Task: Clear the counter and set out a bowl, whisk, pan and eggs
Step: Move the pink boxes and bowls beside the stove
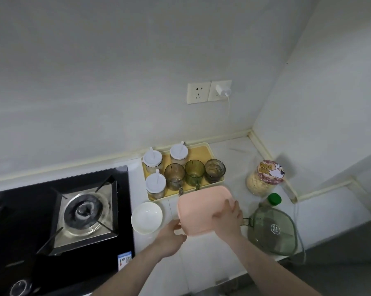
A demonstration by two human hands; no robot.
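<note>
A pink plastic container (199, 207) with rounded corners sits in front of me above the white counter (229, 150). My right hand (228, 217) grips its right edge, fingers over the top. My left hand (171, 235) holds its lower left corner. An empty white bowl (146, 217) stands on the counter just left of the container, beside the stove. No whisk, pan or eggs are in view.
A yellow tray (203, 149) behind holds three white-lidded jars and three green glass mugs. A black gas stove (84, 208) lies at left. At right stand a jar of oats (263, 178), a green-capped bottle (273, 199) and a green glass-lidded dish (273, 231). A charger cable hangs from the wall socket (209, 91).
</note>
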